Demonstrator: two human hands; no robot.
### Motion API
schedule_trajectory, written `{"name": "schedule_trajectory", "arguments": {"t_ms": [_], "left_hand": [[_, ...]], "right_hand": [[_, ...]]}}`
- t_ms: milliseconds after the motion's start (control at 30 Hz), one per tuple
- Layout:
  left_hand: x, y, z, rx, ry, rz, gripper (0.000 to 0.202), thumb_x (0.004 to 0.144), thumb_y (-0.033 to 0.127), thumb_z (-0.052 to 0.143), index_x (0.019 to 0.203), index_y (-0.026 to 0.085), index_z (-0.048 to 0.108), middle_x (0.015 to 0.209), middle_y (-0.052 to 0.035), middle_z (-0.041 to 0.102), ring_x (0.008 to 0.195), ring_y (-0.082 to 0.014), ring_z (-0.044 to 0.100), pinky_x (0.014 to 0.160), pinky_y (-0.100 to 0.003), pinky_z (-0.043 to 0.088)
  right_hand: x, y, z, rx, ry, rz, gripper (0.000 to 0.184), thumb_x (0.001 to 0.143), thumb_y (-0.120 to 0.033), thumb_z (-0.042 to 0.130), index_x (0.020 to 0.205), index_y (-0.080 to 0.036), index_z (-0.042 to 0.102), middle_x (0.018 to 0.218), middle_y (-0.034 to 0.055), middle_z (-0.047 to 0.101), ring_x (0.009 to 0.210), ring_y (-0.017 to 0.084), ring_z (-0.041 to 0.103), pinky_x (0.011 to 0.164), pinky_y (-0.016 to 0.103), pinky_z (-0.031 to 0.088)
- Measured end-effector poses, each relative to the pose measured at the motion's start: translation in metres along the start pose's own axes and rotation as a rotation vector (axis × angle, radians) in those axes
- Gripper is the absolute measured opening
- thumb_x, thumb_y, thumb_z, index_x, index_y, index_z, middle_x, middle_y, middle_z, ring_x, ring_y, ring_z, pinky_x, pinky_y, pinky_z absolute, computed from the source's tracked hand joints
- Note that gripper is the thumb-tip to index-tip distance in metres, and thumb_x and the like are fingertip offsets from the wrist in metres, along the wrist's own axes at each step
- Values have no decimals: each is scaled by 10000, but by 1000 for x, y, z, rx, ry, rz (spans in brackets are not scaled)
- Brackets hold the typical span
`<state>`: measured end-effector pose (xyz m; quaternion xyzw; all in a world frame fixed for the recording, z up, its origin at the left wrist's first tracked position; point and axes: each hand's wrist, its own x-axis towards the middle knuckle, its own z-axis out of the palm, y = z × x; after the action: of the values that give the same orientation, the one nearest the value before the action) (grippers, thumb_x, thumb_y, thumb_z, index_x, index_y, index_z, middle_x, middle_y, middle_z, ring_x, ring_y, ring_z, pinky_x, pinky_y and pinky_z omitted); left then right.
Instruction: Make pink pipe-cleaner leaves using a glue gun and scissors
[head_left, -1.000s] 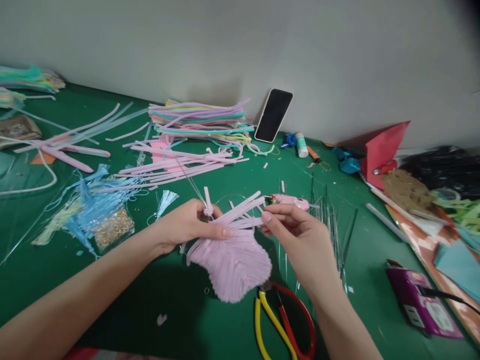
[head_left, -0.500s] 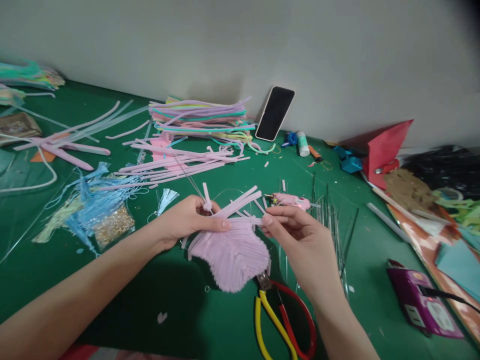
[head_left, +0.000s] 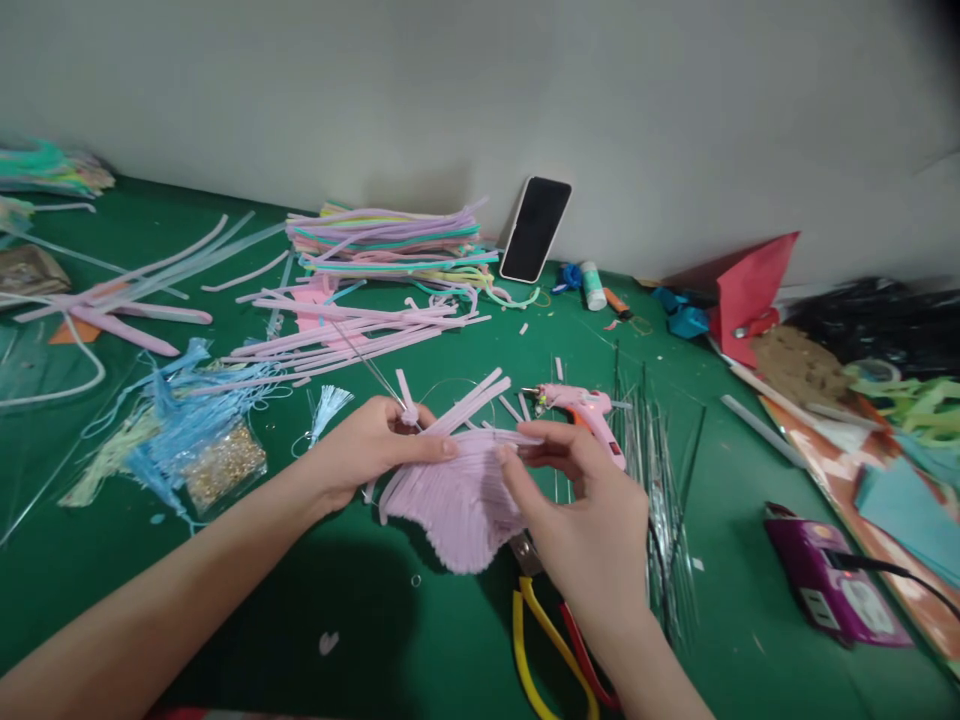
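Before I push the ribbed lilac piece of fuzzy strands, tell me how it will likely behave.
The ribbed lilac piece will probably flex without drooping, as its strands lie packed side by side. It looks light: the left hand pinches it near its top edge. The straight lilac strips jutting out above might bend or snag.

Pinched left grip (head_left: 375, 445) near right grip (head_left: 583, 505)

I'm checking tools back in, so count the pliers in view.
1. The pliers with yellow and red handles lie on the green table near the lilac piece, partly covered by the right hand. Others may be hidden.
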<state>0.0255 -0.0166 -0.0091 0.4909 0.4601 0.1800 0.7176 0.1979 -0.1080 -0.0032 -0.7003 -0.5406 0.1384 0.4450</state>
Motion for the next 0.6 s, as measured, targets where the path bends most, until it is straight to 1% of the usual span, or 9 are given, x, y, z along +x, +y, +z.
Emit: {"name": "schedule_trajectory", "arguments": {"t_ms": [67, 133, 300, 467, 533, 600], "left_hand": [[-1, -1, 2, -6, 15, 9, 241, 584, 261, 806, 654, 147, 605, 579, 32, 560, 540, -98, 497, 485, -194, 344], [-2, -1, 3, -3, 38, 24, 255, 585, 271, 805, 644, 154, 586, 557, 44, 533, 523, -93, 474, 475, -195, 329], [-4, -2, 7, 52, 76, 88, 259, 645, 345, 769, 643, 150, 598, 577, 40, 518, 555, -97, 458, 498, -201, 328], [-9, -1, 12, 111, 137, 150, 259, 659, 381, 750, 694, 147, 643, 611, 32, 526, 578, -108, 462, 514, -213, 339], [-11, 1, 14, 128, 159, 156, 263, 655, 382, 752, 705, 147, 647, 604, 36, 520, 567, -105, 454, 512, -214, 336], [-11, 2, 16, 132, 169, 161, 260, 658, 381, 749, 696, 146, 644, 592, 41, 514, 555, -100, 443, 512, -213, 334]], "right_hand": [[-3, -4, 4, -159, 82, -136, 238, 763, -273, 686, 975, -189, 619, 857, 41, 681, 723, 169, 648, 677, 313, 555], [-6, -8, 7, -263, 139, -231, 251, 772, -265, 677, 991, -176, 592, 868, 56, 668, 761, 181, 642, 688, 316, 548], [-7, -11, 16, -347, 177, -279, 164, 848, -228, 589, 999, -185, 541, 898, 88, 659, 808, 204, 632, 688, 336, 532], [-8, -16, 21, -466, 243, -330, 79, 876, -180, 549, 954, -194, 553, 857, 98, 673, 794, 216, 622, 665, 334, 510], [-10, -20, 22, -505, 240, -350, 92, 884, -149, 525, 958, -185, 567, 854, 105, 678, 794, 223, 620, 657, 333, 503], [-13, -24, 24, -527, 207, -382, 123, 881, -127, 519, 978, -161, 586, 844, 113, 679, 788, 232, 618, 657, 340, 504]]}}
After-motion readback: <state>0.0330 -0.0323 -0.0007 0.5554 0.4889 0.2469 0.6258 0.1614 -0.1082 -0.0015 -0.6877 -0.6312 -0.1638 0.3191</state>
